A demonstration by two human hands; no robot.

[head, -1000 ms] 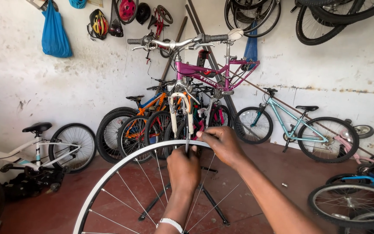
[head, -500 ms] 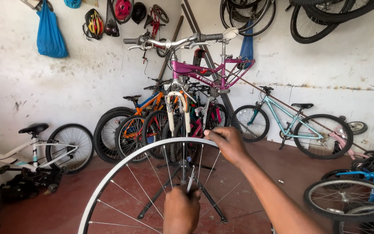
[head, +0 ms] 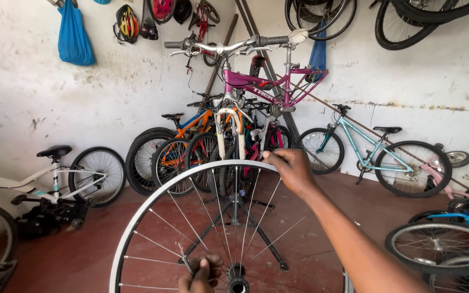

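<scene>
While the right hand [head: 294,169] grips the bare wheel rim [head: 153,203] at its top, the left hand [head: 201,274] pinches a spoke [head: 183,259] near the hub [head: 238,273]; no tyre is fitted.

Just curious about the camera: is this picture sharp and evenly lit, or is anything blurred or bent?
Head view: soft daylight, even, no harsh glare; right hand on the silver wheel rim looks sharp; left hand is cut off at the bottom edge; straight wall lines bow slightly toward the edges, a wide-lens look.

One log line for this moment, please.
right hand: grips rim at top | left hand: at spokes near hub | wheel upright
</scene>
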